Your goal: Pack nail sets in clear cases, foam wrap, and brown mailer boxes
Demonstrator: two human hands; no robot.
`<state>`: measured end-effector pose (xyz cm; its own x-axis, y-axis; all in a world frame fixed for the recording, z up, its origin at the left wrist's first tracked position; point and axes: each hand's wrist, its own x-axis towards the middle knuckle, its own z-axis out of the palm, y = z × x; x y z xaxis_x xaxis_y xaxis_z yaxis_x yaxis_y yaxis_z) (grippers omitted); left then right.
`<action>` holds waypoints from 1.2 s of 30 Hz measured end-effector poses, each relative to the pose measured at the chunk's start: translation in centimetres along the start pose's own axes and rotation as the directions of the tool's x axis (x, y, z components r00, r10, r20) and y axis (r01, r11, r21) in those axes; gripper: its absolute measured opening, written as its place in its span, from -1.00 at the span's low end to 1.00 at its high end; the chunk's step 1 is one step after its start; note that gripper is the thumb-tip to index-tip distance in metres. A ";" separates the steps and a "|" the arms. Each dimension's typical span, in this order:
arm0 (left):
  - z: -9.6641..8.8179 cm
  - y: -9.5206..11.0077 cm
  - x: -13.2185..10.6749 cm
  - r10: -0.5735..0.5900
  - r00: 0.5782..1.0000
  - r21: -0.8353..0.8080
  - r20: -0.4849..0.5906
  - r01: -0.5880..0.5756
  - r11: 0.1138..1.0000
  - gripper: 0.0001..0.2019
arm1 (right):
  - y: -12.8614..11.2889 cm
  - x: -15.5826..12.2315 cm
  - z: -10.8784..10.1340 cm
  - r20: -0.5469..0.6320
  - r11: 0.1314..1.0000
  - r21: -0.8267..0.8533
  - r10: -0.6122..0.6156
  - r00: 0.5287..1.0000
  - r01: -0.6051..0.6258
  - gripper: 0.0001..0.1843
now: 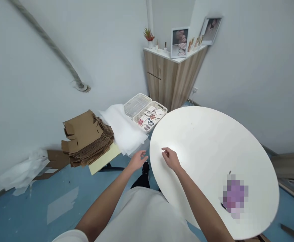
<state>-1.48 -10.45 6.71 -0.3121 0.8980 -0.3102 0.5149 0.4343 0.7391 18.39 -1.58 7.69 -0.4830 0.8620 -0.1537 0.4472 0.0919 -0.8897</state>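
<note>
My left hand hangs in the air left of the round white table, its fingers loosely bent and thumb apart, with nothing visible in it. Over the table's left edge is my right hand, fingers curved and parted from the thumb; I see no object held there. Nearest to the left hand lie white sheets of thin packing material. Beyond both hands stands an open white plastic basket with a hinged lid, holding several small cards with colourful pieces on them.
Flattened brown cardboard boxes are stacked on a pale yellow board at left. A wood-grain corner cabinet bears picture frames, small bottles and a plant. A pixelated purple patch covers something on the table. More plastic wrapping lies by the wall.
</note>
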 end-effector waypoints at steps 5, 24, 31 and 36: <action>-3.8 -0.7 3.9 0.055 0.998 0.046 -0.024 -0.054 0.997 -0.60 | -1.7 5.0 2.8 0.010 0.997 0.070 0.036 0.999 -0.037 -0.65; -9.8 -1.0 27.5 0.123 0.974 0.236 0.187 -0.167 0.957 -0.71 | -2.5 23.8 12.0 -0.002 0.800 0.445 0.450 0.893 -0.403 -0.55; -8.5 -2.5 29.7 0.076 0.920 0.416 0.384 -0.246 0.876 -0.83 | -1.5 26.9 14.1 -0.008 0.749 0.510 0.495 0.869 -0.422 -0.56; -8.1 -2.8 29.9 0.047 0.900 0.439 0.434 -0.257 0.861 -0.76 | -1.1 28.2 14.9 0.034 0.683 0.554 0.553 0.833 -0.476 -0.50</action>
<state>-18.67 14.66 0.20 0.0900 0.8589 -0.5041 0.8741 0.1745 0.4533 -6.93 15.23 -2.07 -0.1806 0.7517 -0.6343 0.1177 -0.6237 -0.7728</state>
